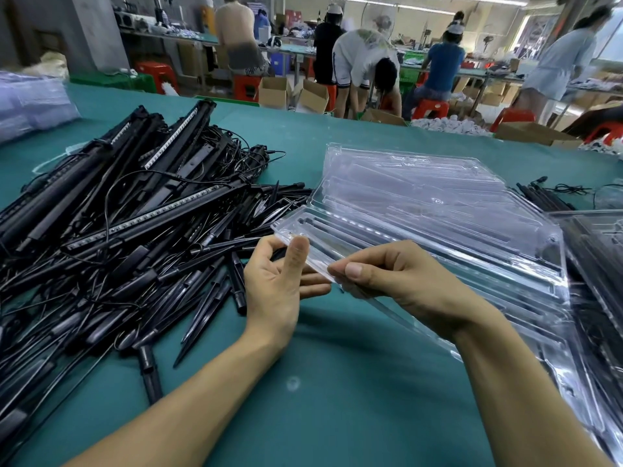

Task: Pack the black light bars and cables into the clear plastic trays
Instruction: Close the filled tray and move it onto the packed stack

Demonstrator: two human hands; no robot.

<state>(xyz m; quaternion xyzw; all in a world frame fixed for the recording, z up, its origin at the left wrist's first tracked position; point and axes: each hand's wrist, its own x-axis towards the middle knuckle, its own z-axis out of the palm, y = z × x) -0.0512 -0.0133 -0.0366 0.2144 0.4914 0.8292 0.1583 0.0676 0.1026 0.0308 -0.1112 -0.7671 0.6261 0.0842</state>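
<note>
Finds one clear plastic tray (354, 235) lifted off the green table (337, 382) at centre, tilted, with moulded channels running along its length. Records the left hand (276, 284) pinching the tray's near-left corner, thumb pressed flat on top and fingers curled beneath. Records the right hand (397, 281) pinching the tray's near edge just beside the left hand, thumb against forefinger, remaining fingers folded under the plastic. Notes a stack of trays (421, 183) directly behind, resting on the table; cannot tell whether touching the held one or just apart.

Locates the black light bars (135, 183) in a loose heap on the left of the table, crossed over one another, several with rows of small lights facing up. Finds thin black cables (236, 146) tangled through and over the heap. Notes pointed black stakes (209, 298) spread along the heap's near side, the nearest just beside the left hand.

Marks further trays (600, 251) at the right edge holding dark contents, partly cut off by the frame — contents not identifiable. Marks a smaller bundle of black bars (546, 197) beyond the stack at right. Notes a clear plastic bag (30, 102) at far left.

Beyond the table: several people (360, 62) at long benches, red stools (158, 75), open cardboard boxes (274, 92) on the floor
</note>
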